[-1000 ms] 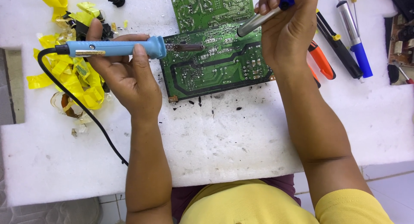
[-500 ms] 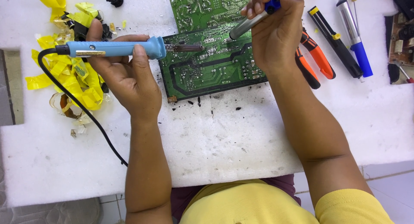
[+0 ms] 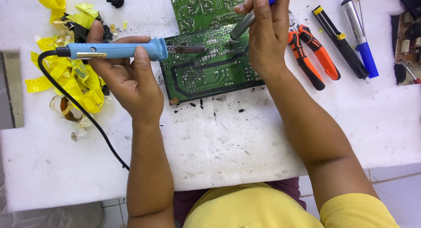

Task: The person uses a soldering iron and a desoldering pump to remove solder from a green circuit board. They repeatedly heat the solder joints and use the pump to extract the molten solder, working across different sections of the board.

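Observation:
My left hand grips a light blue soldering iron held level, its dark tip over the green circuit board. A black cord trails from the iron down off the table's front edge. My right hand holds a silver and blue desoldering pump slanted down, its nozzle on the board close to the iron's tip. A second green board lies just behind the first.
Orange-handled pliers, a black and yellow tool and another silver and blue pump lie at the right. Crumpled yellow tape scraps pile at the left. Dark crumbs dot the white foam mat.
My right hand has shifted left with the pump, uncovering the orange pliers. The left hand and the iron stay put.

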